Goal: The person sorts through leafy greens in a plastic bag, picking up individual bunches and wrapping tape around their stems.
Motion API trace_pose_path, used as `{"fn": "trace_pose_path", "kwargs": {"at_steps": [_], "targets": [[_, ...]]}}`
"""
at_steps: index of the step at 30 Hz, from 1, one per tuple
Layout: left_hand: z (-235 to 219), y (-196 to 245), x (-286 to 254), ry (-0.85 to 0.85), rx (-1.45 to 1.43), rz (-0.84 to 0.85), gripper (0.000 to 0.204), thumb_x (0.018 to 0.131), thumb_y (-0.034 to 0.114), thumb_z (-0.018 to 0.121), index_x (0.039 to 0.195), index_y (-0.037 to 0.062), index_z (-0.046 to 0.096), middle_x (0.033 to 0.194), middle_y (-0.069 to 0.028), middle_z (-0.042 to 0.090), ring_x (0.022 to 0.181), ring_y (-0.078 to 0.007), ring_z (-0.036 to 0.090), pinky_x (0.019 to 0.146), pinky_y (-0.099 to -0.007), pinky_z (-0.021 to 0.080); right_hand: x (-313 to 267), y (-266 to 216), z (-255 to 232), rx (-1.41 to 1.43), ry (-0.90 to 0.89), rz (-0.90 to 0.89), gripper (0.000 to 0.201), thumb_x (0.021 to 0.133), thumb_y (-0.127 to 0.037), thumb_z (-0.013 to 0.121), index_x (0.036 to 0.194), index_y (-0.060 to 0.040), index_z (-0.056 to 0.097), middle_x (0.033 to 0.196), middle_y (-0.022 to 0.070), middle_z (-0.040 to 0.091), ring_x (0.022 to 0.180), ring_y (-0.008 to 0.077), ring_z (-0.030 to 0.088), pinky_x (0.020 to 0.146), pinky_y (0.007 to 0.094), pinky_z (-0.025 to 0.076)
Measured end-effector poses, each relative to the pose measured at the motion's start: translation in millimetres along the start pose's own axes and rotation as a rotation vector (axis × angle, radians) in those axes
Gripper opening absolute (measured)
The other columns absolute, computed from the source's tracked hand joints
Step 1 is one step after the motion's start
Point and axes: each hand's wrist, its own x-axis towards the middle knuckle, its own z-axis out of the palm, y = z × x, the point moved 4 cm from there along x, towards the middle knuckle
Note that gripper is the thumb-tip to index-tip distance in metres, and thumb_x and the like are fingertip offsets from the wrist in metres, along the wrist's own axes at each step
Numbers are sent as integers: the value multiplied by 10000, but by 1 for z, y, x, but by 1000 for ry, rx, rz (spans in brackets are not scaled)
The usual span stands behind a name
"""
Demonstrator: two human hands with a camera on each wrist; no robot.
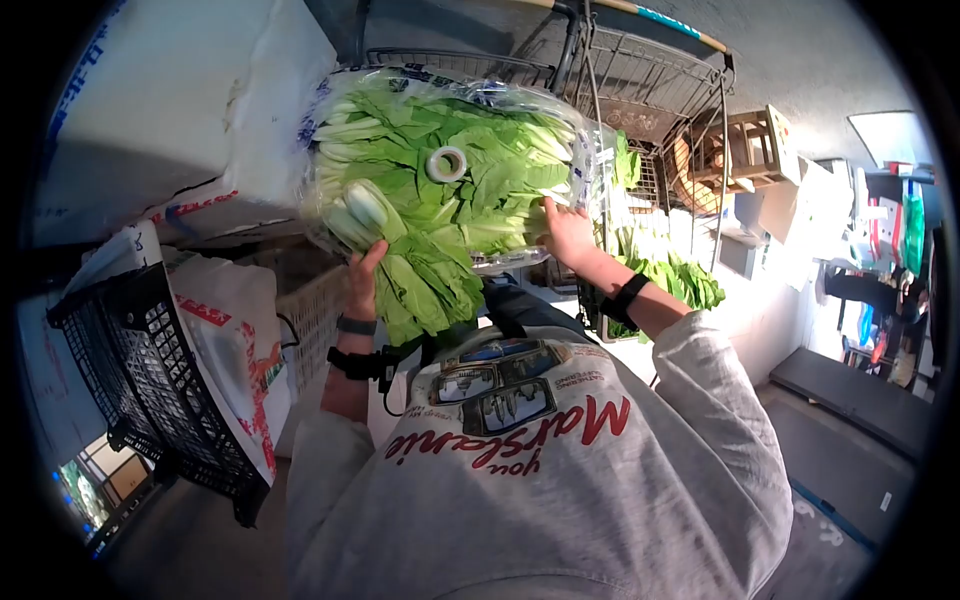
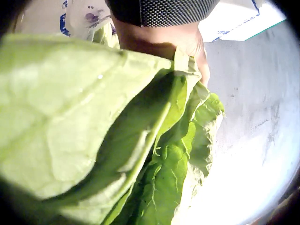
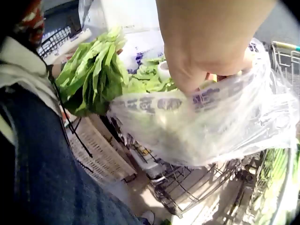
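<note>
In the head view my left hand (image 1: 364, 284) grips a leafy green bunch (image 1: 425, 290) by its pale stem end, its leaves hanging toward my body. Beside it lies a clear plastic bag (image 1: 490, 92) with blue print, open and full of leafy greens (image 1: 500, 150). A roll of tape (image 1: 446, 164) rests on those leaves. My right hand (image 1: 568, 235) is at the bag's near right edge; in the right wrist view the hand (image 3: 206, 61) has curled fingers at the rim of the bag (image 3: 187, 136), partly hidden. Leaves (image 2: 159, 183) cover the left fingers in the left wrist view.
White foam boxes (image 1: 260, 110) stand at the left, with a black crate (image 1: 160, 380) below them. A wire cart (image 1: 660, 60) is at the upper right, near a wooden crate (image 1: 745, 145). More greens (image 1: 670, 275) lie right of the bag.
</note>
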Motion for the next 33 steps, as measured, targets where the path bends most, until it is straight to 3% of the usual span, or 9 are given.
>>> {"fn": "trace_pose_path", "kwargs": {"at_steps": [5, 7, 9, 15, 18, 21, 23, 30, 33], "targets": [[13, -2, 13, -10, 104, 97, 438, 875, 273, 558, 1207, -7, 497, 1121, -89, 572, 964, -185, 586, 816, -315, 482, -1, 9, 5, 261, 190, -214, 511, 735, -167, 689, 1162, -62, 429, 886, 146, 617, 811, 313, 620, 717, 383, 482], [9, -15, 20, -91, -71, 33, 428, 850, 157, 608, 1223, -11, 484, 1206, -56, 513, 973, -180, 548, 890, -295, 419, -7, 7, -17, 705, 230, -283, 511, 751, -119, 681, 1205, -97, 446, 852, 160, 620, 754, 319, 630, 629, 374, 499], [12, -25, 22, -163, -214, -37, 450, 857, 198, 592, 1233, -11, 462, 1161, -90, 544, 982, -221, 569, 871, -339, 457, -5, 3, -15, 864, 250, -214, 480, 747, -92, 696, 1188, -122, 508, 779, 153, 619, 659, 304, 617, 591, 357, 485], [27, 0, 6, -288, -316, -3, 498, 853, 239, 589, 1244, -23, 425, 1115, -157, 568, 996, -292, 588, 848, -414, 503, 0, 12, -7, 1116, 217, -53, 299, 741, -73, 719, 1032, -94, 650, 611, 18, 518, 538, 87, 395, 515, 245, 373], [28, 15, -4, -269, -230, 9, 500, 849, 226, 588, 1245, -26, 418, 1122, -160, 560, 999, -288, 586, 841, -412, 507, -6, 24, -21, 1140, 154, -8, 295, 749, -51, 707, 1036, -97, 655, 606, -11, 496, 556, 62, 399, 528, 222, 367], [32, 26, -7, -292, -199, 102, 501, 844, 215, 589, 1246, -24, 412, 1127, -153, 552, 1006, -277, 582, 833, -404, 511, -8, 33, -57, 1242, 229, -90, 331, 756, -31, 699, 1075, -57, 613, 660, -35, 521, 578, 47, 405, 537, 207, 370], [37, 36, -10, -322, -223, 168, 502, 841, 212, 591, 1247, -22, 411, 1127, -148, 549, 1008, -272, 580, 826, -398, 515, -11, 31, -95, 1238, 213, -58, 312, 774, -26, 682, 1075, -18, 597, 752, -6, 613, 660, 36, 523, 596, 195, 430], [54, 72, -11, -316, -205, 47, 503, 825, 208, 576, 1257, 10, 409, 1119, -128, 551, 975, -264, 586, 840, -390, 509, -1, -13, -233, 958, 359, -259, 277, 778, -224, 708, 982, -43, 657, 831, 53, 665, 736, 111, 593, 680, 259, 468], [61, 87, -12, -326, -237, 92, 444, 834, 131, 560, 1231, -22, 434, 1120, -109, 555, 951, -215, 594, 799, -335, 518, 9, -42, -254, 1061, 357, -519, 287, 842, -239, 637, 1047, -44, 587, 896, 82, 658, 807, 154, 610, 746, 293, 472]]}}
